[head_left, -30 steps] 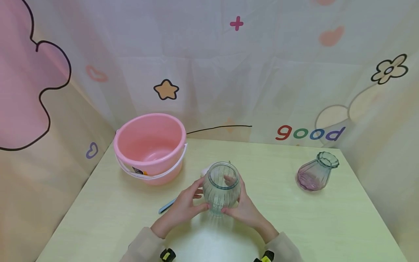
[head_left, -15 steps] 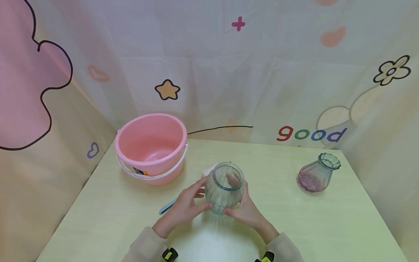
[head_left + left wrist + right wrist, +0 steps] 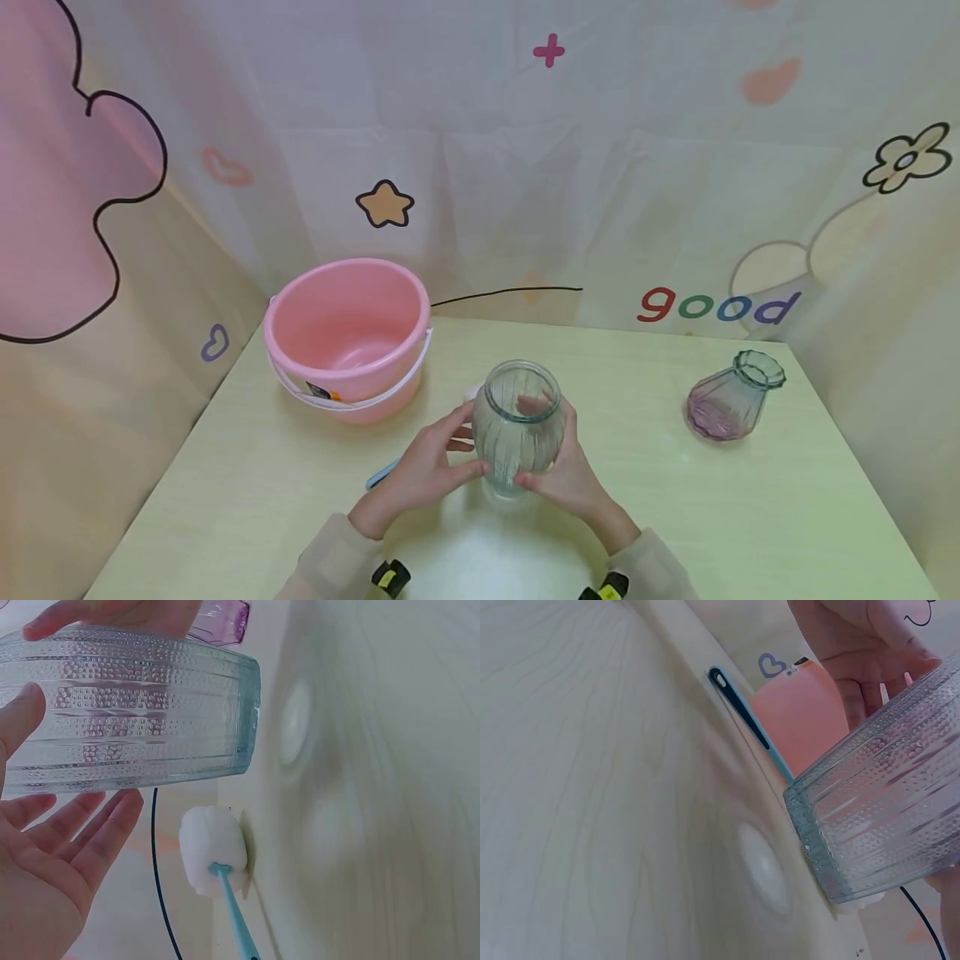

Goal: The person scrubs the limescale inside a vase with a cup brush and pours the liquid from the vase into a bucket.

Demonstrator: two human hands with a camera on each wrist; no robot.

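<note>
A clear, ribbed glass vase (image 3: 517,450) is between both hands, its round mouth facing up. The left hand (image 3: 431,462) holds its left side, thumb low on the glass; in the left wrist view several fingers (image 3: 97,832) extend beyond the wall. On the opposite side the right hand (image 3: 573,475) grips the vase with its thumb in front. In the left wrist view the base appears slightly above the tabletop (image 3: 390,787). Behind the vase lies a cleaning brush with a white sponge head (image 3: 214,847) and blue handle (image 3: 739,709), partly hidden in the head view.
A pink bucket (image 3: 348,392) with a white handle stands at the back left. At the right, a second glass vase (image 3: 723,408), purple to grey-green, lies tilted on the table. A printed curtain (image 3: 480,167) encloses the back and sides.
The clear vase has moved slightly right and its tilt has changed, with both hands following it. The bucket, the purple vase and the brush stay in place.
</note>
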